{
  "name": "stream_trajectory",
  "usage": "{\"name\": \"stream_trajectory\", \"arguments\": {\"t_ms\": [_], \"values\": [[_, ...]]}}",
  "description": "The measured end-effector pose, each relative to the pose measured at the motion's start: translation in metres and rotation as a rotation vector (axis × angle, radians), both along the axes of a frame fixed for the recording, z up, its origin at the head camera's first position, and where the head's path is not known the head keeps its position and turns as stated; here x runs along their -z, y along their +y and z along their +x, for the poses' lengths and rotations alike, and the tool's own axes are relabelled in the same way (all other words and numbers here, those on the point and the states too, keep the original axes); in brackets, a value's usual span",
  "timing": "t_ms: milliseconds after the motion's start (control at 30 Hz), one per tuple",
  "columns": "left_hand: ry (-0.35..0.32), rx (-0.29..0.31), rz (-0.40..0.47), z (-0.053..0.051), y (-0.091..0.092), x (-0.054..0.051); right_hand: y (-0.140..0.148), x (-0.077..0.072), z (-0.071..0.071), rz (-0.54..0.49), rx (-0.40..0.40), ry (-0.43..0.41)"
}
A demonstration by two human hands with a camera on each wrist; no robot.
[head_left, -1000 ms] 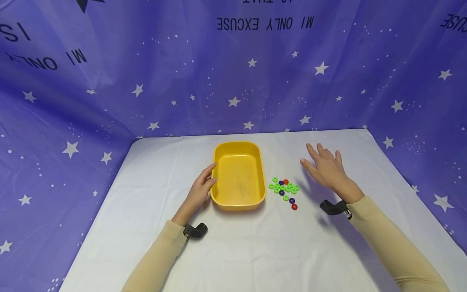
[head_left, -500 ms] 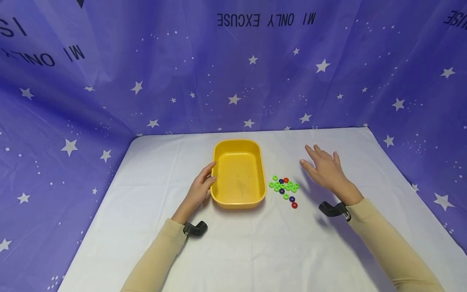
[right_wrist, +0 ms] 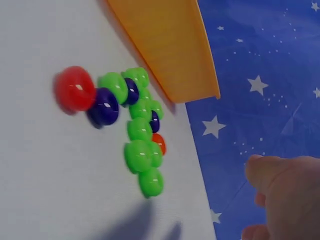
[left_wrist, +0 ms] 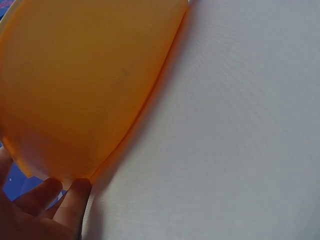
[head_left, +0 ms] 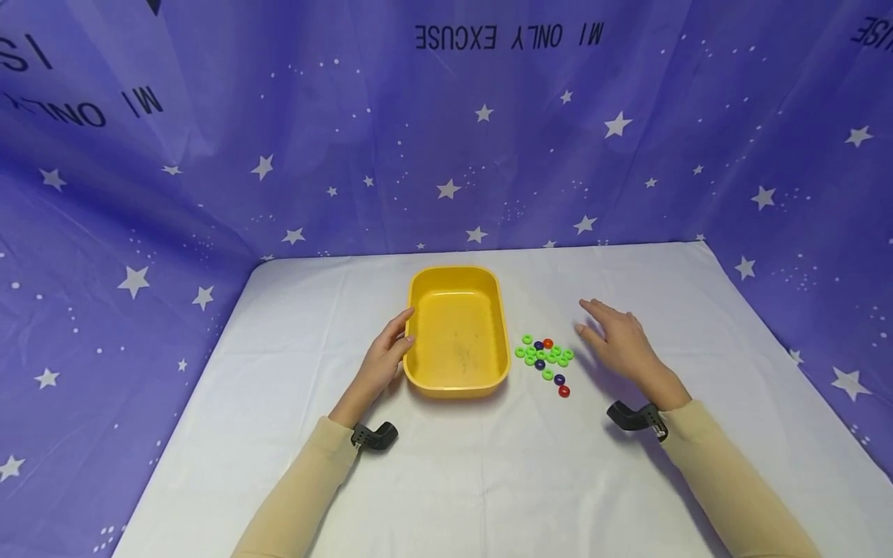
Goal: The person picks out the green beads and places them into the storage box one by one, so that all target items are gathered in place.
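Observation:
A yellow rectangular plastic tub sits on the white-covered table, its inside facing up. My left hand holds the tub's left side, with its thumb and fingertips at the rim; in the left wrist view its fingers meet the outer wall. To the right of the tub lies a loose cluster of small ring-shaped beads, most of them green, some dark purple and red. My right hand hovers right of the beads, fingers extended and holding nothing. In the right wrist view, the beads lie apart from that hand.
A white cloth covers the table. Purple curtains with white stars and black lettering stand behind it and along both sides. A black wrist mount sits on the left wrist and another black mount on the right.
My right hand has shifted slightly toward the near side, and its fingers have drawn closer together. The left hand, tub and beads stay in place; the head view tilted slightly.

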State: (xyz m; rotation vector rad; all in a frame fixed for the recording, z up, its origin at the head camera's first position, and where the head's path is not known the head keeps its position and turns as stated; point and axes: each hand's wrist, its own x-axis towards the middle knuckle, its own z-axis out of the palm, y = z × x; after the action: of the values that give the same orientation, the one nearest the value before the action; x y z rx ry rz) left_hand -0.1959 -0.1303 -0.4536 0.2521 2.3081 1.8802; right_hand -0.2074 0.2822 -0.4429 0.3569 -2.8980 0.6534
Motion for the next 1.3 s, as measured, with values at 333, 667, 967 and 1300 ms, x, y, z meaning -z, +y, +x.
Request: {"name": "stream_trajectory", "arguments": {"t_ms": [333, 667, 967, 1300], "values": [[-0.005, -0.009, 0.017, 0.0, 0.0, 0.003, 0.0, 0.021, 0.008, -0.097, -0.031, -0.043], [-0.005, -0.005, 0.012, -0.007, 0.001, 0.013, 0.003, 0.034, 0.01, -0.101, -0.089, 0.008], [0.018, -0.035, 0.014, -0.019, -0.004, 0.039, -0.002, 0.042, 0.01, -0.118, -0.039, -0.098], [0.013, -0.014, 0.032, -0.017, -0.005, 0.032, -0.002, 0.046, 0.009, -0.138, -0.057, -0.06]]}}
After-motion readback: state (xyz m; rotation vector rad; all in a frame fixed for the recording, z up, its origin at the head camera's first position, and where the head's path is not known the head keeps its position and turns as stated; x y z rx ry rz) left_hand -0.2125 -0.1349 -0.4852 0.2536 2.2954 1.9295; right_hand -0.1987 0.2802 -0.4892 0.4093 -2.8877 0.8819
